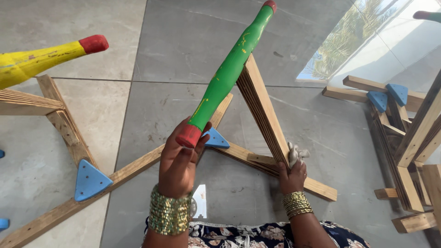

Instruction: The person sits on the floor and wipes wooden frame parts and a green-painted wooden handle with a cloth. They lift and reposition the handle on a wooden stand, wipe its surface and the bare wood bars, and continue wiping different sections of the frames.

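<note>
My left hand [180,160] grips the red-tipped lower end of a long green wooden club [228,71], which slants up and to the right above a wooden frame. My right hand [291,177] holds a small pale cloth [295,154] pressed against the slanted wooden slat [262,108] of that frame. Both wrists wear stacks of gold bangles. The frame's base beam [138,167] lies on the grey tiled floor, with a blue triangular bracket [216,139] just behind my left hand.
A yellow club with a red tip [46,57] rests on another wooden frame [64,124] at the left, with a blue bracket [89,180] below. More wooden frames with blue brackets [388,96] stand at the right. A bright glass pane [363,41] lies at the upper right.
</note>
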A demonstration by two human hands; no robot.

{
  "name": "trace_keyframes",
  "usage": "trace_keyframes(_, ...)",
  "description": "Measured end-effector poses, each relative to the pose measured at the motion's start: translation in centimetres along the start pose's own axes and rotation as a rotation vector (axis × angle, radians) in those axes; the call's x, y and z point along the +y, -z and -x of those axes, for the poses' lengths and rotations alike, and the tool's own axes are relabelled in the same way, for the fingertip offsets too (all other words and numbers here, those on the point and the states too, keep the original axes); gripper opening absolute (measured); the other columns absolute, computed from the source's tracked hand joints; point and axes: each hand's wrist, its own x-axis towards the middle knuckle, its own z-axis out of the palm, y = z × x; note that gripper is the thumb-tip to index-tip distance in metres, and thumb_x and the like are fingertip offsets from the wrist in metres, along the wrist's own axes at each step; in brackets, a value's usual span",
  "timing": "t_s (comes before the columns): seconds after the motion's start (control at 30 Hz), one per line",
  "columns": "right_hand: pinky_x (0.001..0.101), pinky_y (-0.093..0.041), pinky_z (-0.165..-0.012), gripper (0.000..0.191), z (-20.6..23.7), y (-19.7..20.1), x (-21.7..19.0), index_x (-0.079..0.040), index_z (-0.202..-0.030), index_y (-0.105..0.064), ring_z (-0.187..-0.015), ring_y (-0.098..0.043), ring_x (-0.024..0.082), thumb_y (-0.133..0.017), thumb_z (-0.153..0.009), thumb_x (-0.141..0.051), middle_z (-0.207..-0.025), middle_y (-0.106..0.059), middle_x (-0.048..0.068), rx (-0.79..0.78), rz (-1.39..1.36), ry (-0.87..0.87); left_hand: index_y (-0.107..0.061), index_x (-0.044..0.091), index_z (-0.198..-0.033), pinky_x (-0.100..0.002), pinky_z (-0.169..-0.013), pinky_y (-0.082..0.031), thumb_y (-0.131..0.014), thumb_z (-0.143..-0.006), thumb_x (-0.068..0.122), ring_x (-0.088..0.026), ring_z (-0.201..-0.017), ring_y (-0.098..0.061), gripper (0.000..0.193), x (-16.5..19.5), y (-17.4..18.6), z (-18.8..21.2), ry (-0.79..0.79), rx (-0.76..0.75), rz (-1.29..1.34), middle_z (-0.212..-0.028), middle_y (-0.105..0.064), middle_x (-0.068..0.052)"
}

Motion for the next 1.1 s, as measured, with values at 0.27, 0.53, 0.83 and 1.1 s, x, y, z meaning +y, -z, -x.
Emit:
trace_keyframes(0.27,0.0477,-0.054,-0.082,0.044,3.1,1.1,-3.1,-0.006,-0.124,-0.054,-0.098,-0.064,0.035,-0.068,-0.085,-0.021,-0.11,-0.065,0.018,-0.047,-0.419,-0.376,-0.072,0.002,-0.115,-0.039,-0.09,-0.052,-0.062,-0.096,0.041,-0.031,-0.1,-0.074,0.045,-7.3,9.0,-1.2,0.739,0.194,-1.042,-0.106,-0.077,-0.02)
trace_keyframes(0.53,0.0413,-0.054,-0.077,0.032,3.2,-0.3,-15.1,-0.008,-0.102,-0.068,-0.089,-0.065,0.033,-0.063,-0.07,-0.005,-0.1,-0.064,0.015,-0.43,-0.616,0.393,-0.062,0.016,-0.136,-0.042,-0.104,-0.047,-0.049,-0.095,0.045,-0.033,-0.126,-0.062,0.052,-11.3,14.4,-1.0,0.86,-0.2,-1.34,-0.134,-0.065,-0.016)
trace_keyframes(0.83,0.0513,-0.048,-0.1,0.023,1.8,-13.2,-23.5,-0.009,-0.111,-0.068,-0.116,-0.062,0.04,-0.064,-0.09,-0.017,-0.117,-0.067,0.017,-0.736,-0.078,0.639,-0.052,0.013,-0.146,-0.044,-0.113,-0.045,-0.054,-0.093,0.056,-0.038,-0.134,-0.056,0.068,-10.0,13.4,-1.9,1.169,0.017,-1.447,-0.143,-0.059,-0.022)
trace_keyframes(1.1,0.0548,-0.037,-0.11,0.036,10.8,-7.0,-23.7,-0.006,-0.107,-0.068,-0.13,-0.049,0.049,-0.064,-0.072,-0.005,-0.129,-0.061,0.022,-0.603,-0.573,0.775,-0.034,0.007,-0.156,-0.041,-0.116,-0.042,-0.064,-0.089,0.059,-0.034,-0.139,-0.053,0.09,-8.2,12.8,-1.9,1.339,0.216,-1.355,-0.15,-0.051,-0.024)
